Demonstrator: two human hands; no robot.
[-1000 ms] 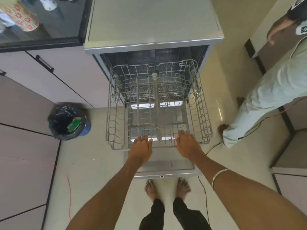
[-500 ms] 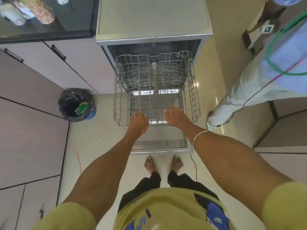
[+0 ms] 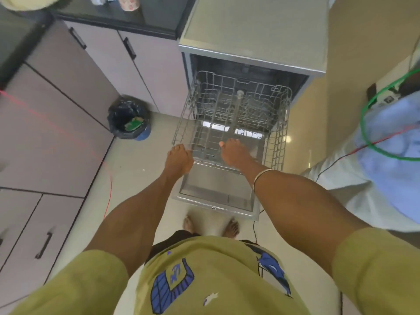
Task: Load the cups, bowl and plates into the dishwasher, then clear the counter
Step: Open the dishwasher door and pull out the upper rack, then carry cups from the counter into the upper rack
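Fingers [image 3: 181, 147] of the left hand [image 3: 179, 159] and right hand [image 3: 234, 153] being curled over the front rim of the empty grey wire dishwasher rack [image 3: 229, 119], rack being held extended over the lowered silver dishwasher door [image 3: 216, 194], black-lined bin [image 3: 128, 119] standing on the floor to the left, patterned cups [image 3: 129, 4] being left on the dark counter [image 3: 118, 17] far from the rack.

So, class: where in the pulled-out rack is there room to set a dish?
The whole rack holds no dishes. Both hands, left hand and right hand, crowd its front rail; the spray tube splits the back.

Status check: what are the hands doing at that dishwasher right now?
Left hand and right hand both grip the rack's front rail. Rack out over the open door, no dishes in it. Nothing blocking.
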